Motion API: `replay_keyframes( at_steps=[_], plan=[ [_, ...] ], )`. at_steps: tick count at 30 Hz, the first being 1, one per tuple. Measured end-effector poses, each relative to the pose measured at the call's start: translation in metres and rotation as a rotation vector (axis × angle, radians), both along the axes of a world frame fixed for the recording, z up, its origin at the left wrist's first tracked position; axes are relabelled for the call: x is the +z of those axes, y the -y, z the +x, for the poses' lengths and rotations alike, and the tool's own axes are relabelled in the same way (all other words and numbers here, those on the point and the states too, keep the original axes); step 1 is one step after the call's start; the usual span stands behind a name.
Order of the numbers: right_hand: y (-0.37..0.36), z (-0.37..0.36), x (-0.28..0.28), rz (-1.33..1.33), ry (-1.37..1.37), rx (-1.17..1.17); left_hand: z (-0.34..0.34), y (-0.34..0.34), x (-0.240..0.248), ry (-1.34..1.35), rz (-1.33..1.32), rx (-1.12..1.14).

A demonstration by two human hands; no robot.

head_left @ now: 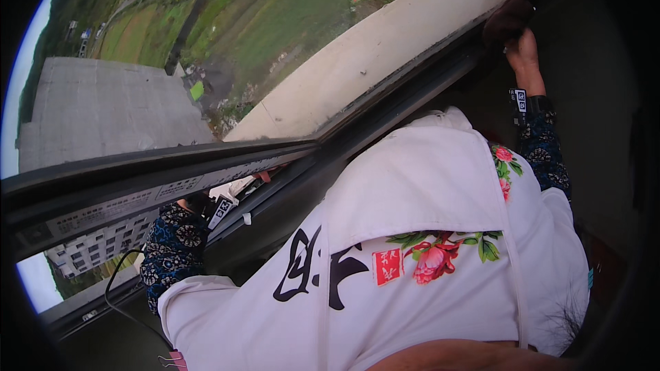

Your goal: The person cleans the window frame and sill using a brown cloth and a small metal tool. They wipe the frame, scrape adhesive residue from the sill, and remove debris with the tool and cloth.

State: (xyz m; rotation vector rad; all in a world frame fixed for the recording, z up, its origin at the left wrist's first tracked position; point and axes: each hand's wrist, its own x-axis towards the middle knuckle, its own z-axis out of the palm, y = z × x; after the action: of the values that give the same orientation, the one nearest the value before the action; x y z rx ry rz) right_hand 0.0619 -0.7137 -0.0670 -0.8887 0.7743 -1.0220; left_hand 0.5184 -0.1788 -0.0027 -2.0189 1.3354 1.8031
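My right hand (525,60) reaches far to the upper right. Its fingers are closed around a dark brown cloth (507,22), which lies against the far end of the black window frame (405,99). On the other side, my left arm passes behind the open window sash (158,168). Only a few fingertips of my left hand (264,176) show, close to the frame's lower rail beside something white. The sash hides most of that hand, so its grip cannot be made out.
Outside the frame runs a curved pale ledge (385,45), with a grey flat roof (113,106) and green fields far below. A black cable (113,295) hangs by my left sleeve. A small white tab (247,218) sticks out under the frame.
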Motion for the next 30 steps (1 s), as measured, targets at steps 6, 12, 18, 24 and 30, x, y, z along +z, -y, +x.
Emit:
replay_keyframes(
  at_steps=[6, 12, 18, 24, 30],
  plan=[
    [-0.007, 0.009, 0.015, 0.034, 0.037, 0.031, -0.011, -0.029, 0.067, -0.308, -0.76, 0.773],
    [-0.003, 0.0, 0.0, 0.171, 0.632, 0.781, -0.054, 0.024, 0.087, -0.812, -1.28, 0.917],
    [-0.01, -0.003, -0.012, 0.066, 0.387, 0.644, -0.054, 0.042, 0.087, -0.441, -1.453, 1.022],
    [-0.019, 0.032, -0.002, 0.022, 0.159, 0.497, -0.111, 0.009, 0.075, -0.07, -1.851, 1.474],
    [-0.052, 0.055, 0.029, -0.751, -0.386, 0.731, -0.185, -0.058, -0.002, 0.786, -1.212, 1.528]
  ],
)
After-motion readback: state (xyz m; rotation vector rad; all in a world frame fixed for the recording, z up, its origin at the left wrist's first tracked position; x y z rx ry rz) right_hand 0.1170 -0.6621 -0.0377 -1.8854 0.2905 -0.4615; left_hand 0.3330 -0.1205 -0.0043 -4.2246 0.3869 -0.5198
